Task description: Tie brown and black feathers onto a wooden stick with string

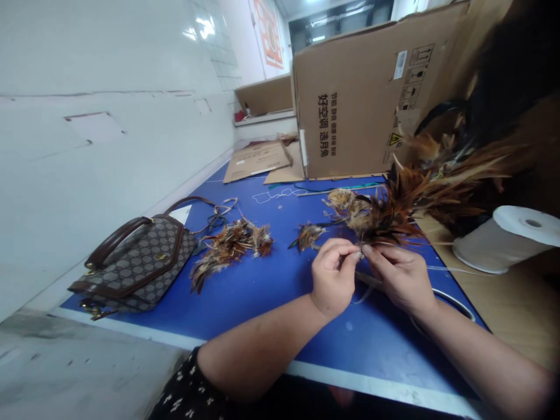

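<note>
Both my hands meet over the blue table (262,291). My left hand (333,277) is closed in a pinch at the base of a bundle of brown and orange feathers (385,213). Touching it from the right, my right hand (402,274) also pinches the same feather stems, and a thin white ribbon (455,300) trails from under it toward the right. A loose pile of feathers (227,248) lies to the left of my hands. A smaller tuft (308,234) lies just beyond my left hand.
A patterned brown handbag (135,262) lies at the table's left end beside the white wall. A large cardboard box (363,99) stands at the back. A roll of white ribbon (507,236) sits on cardboard at the right, beside a big heap of feathers (464,175).
</note>
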`<state>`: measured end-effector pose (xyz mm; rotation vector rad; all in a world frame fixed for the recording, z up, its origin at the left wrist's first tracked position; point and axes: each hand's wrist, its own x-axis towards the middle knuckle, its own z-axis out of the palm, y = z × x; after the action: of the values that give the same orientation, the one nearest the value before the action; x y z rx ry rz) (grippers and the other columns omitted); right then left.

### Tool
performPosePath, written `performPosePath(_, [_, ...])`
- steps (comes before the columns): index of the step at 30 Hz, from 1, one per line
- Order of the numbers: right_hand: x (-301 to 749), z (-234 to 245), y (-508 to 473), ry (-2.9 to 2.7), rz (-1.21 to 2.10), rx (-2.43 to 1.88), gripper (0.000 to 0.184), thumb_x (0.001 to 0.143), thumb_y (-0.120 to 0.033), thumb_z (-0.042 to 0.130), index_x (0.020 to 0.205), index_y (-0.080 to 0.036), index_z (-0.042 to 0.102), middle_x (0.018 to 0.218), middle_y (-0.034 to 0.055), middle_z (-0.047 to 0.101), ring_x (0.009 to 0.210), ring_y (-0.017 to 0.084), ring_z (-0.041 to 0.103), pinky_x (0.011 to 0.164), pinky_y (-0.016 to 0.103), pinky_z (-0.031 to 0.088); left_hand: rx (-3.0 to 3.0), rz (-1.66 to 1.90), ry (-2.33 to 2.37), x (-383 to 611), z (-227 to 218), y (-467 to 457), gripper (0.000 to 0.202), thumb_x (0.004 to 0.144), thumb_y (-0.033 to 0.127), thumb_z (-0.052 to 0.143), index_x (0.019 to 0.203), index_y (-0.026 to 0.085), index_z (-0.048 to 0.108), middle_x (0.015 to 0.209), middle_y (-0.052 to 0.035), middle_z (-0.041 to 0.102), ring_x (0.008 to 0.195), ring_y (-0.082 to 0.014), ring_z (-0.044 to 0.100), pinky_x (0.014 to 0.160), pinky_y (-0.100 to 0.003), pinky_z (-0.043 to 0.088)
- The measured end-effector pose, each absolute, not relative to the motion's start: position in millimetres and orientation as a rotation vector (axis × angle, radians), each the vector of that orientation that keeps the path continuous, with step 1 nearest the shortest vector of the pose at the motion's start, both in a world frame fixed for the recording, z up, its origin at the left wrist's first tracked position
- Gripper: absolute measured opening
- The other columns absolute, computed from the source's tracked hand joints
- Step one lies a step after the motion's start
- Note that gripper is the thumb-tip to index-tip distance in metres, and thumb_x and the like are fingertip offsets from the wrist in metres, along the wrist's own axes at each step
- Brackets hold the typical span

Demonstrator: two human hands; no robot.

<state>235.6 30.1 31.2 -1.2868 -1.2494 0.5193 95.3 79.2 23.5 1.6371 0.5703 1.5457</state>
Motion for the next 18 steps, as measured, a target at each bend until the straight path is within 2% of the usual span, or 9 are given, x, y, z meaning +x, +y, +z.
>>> performPosePath(2, [235.0, 32.5, 30.7, -1.252, 0.479, -1.300, 0.036, 0.093, -0.044, 0.071, 0.067, -0.019, 0.072, 0.065, 0.0013, 0.064, 0.061, 0.014, 0.057, 0.057, 0.028, 0.046, 1.602, 1.511, 0.557, 96.1, 22.4, 78.9, 0.008, 0.094, 0.020, 0.068, 0.093, 0.017, 0.076, 0.099, -0.0080, 0.067, 0.094, -0.0181, 0.065, 0.086, -0.033, 0.055])
performPosePath(5, [234.9, 34.9, 31.5, -1.296, 0.418, -1.307, 0.032, 0.094, -0.043, 0.070, 0.073, -0.020, 0.075, 0.067, 0.0017, 0.067, 0.064, 0.016, 0.061, 0.060, 0.028, 0.048, 1.418, 1.392, 0.532, 97.8, 20.4, 78.6, 0.009, 0.091, 0.024, 0.073, 0.094, 0.016, 0.072, 0.098, -0.0073, 0.066, 0.086, -0.0157, 0.066, 0.079, -0.031, 0.056])
performPosePath(10, [240.4, 40.2, 30.8, -1.384, 0.456, -1.253, 0.034, 0.098, -0.039, 0.065, 0.070, -0.021, 0.074, 0.068, 0.0014, 0.068, 0.066, 0.016, 0.063, 0.066, 0.028, 0.051, 1.076, 1.085, 0.512, 97.8, 19.4, 82.7, 0.029, 0.087, 0.035, 0.079, 0.101, 0.015, 0.064, 0.077, -0.0031, 0.069, 0.071, -0.0142, 0.067, 0.068, -0.027, 0.052])
performPosePath(15, [246.9, 44.9, 30.2, -1.434, 0.563, -1.178, 0.029, 0.098, -0.037, 0.066, 0.076, -0.022, 0.075, 0.073, 0.0017, 0.071, 0.069, 0.016, 0.064, 0.070, 0.028, 0.052, 0.906, 0.732, 0.442, 92.7, 25.4, 93.0, 0.046, 0.085, 0.054, 0.076, 0.090, 0.011, 0.063, 0.076, -0.0047, 0.066, 0.056, -0.0115, 0.061, 0.049, -0.023, 0.037])
performPosePath(18, [248.6, 45.4, 31.0, -1.483, 0.588, -1.157, 0.028, 0.097, -0.037, 0.069, 0.074, -0.022, 0.075, 0.075, 0.0020, 0.073, 0.071, 0.016, 0.065, 0.071, 0.027, 0.053, 0.879, 0.650, 0.421, 88.6, 28.8, 96.8, 0.046, 0.081, 0.052, 0.081, 0.089, 0.011, 0.063, 0.074, -0.0041, 0.066, 0.050, -0.0074, 0.053, 0.048, -0.022, 0.030])
